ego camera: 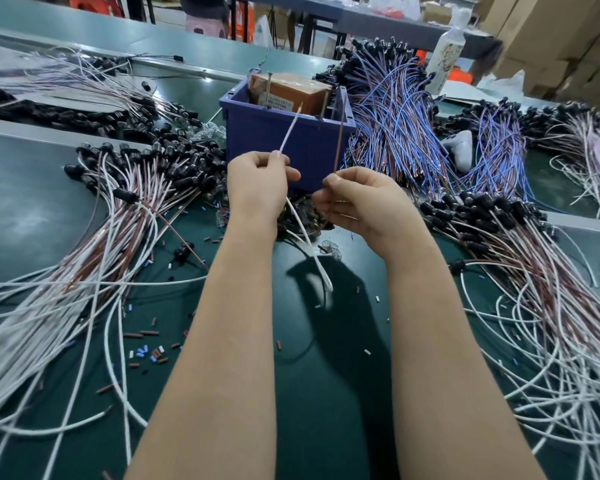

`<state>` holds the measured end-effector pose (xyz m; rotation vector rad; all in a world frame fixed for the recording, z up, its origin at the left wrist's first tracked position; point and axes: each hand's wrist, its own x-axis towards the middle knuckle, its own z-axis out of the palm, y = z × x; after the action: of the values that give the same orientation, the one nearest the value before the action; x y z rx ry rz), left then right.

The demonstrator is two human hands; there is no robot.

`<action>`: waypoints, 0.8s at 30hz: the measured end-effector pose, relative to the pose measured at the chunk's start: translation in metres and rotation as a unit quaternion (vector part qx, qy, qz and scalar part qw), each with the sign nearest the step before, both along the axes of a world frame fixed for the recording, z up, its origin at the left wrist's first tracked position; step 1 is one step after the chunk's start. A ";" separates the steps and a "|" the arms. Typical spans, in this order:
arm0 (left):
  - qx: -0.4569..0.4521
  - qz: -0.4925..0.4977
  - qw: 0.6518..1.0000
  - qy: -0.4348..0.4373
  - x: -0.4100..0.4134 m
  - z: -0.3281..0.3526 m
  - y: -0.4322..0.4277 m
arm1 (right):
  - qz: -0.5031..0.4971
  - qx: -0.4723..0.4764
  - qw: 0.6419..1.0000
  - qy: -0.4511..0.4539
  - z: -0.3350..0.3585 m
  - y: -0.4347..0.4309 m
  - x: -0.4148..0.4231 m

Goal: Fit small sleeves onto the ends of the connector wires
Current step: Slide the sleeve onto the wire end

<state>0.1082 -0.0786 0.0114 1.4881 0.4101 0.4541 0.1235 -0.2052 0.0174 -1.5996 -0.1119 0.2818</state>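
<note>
Rising from pinched fingers at the centre of the frame, a white wire and a brown wire stood side by side but apart. Both long axes ran up toward the top of the frame, and the white one leaned right, toward its neighbour. The left hand gripped the white wire between thumb and curled fingers, with the wire's tail trailing below it over the green table. The right hand, just right of it and slightly lower, pinched the brown wire between thumb and forefinger. Whether either hand also held a sleeve could not be told.

The free ends lay above and beyond both hands, so a sleeve would probably have to go on from the top and slide down the wire. The left hand sat nearer the white tip, the right nearer the brown.

Directly behind the wires stood a blue bin. Short loose sleeves in brown, blue and white littered the table at lower left. Bundles of connector wires with black ends fanned out to both sides.
</note>
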 end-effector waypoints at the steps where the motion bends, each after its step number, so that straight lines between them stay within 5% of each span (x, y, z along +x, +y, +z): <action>1: -0.006 0.009 1.000 0.000 0.001 0.000 0.000 | -0.012 -0.002 1.000 -0.001 -0.001 0.001 0.001; 13: -0.171 0.040 0.984 -0.024 0.001 0.005 0.006 | -0.074 -0.098 0.981 -0.148 -0.008 0.015 0.001; 24: -0.157 0.059 0.985 -0.034 0.001 0.005 0.009 | -0.091 -0.109 0.976 -0.168 -0.007 0.017 0.000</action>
<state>0.1090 -0.0696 0.0161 1.1445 0.4939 0.5069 0.1234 -0.1879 0.0101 -1.8516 -0.1987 -0.1255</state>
